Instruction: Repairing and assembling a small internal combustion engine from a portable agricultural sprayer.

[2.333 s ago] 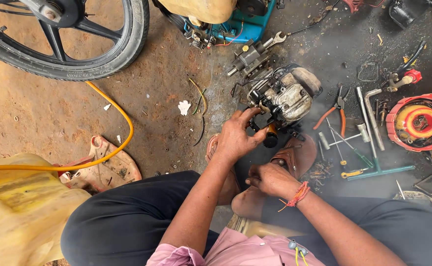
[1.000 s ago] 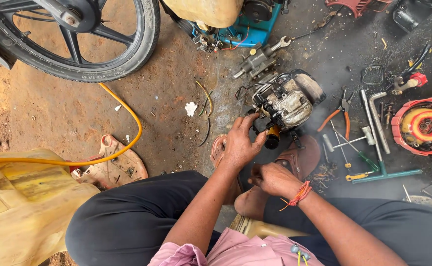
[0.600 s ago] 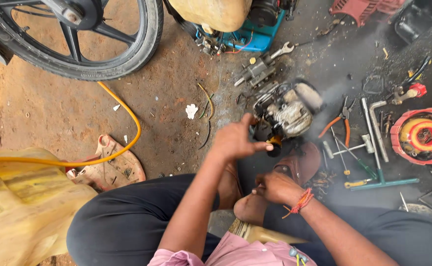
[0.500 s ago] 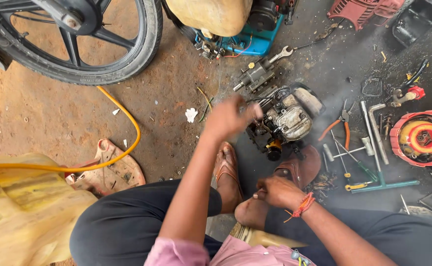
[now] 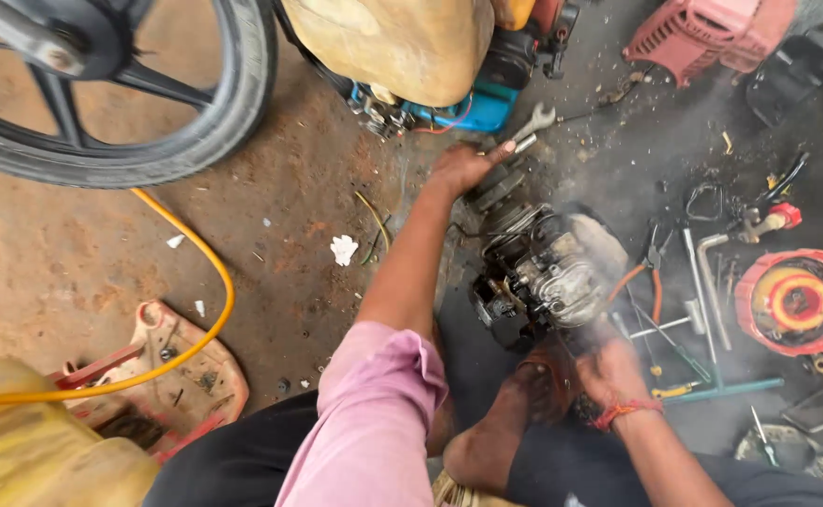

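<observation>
Greasy cast metal engine with dull ribbed fins, bright steel spanner, rough oil-blackened concrete floor, matt black rubber tyre, glossy yellow plastic hose, scuffed red plastic cover, soft pink cloth sleeve

The dirt floor carries a small engine, with pliers just right of it, a yellow hose far left, and a wrench above.

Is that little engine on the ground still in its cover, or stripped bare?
Stripped bare: the small engine lies with its metal cylinder and fins exposed, and a red plastic housing lies apart from it on the ground.
</observation>
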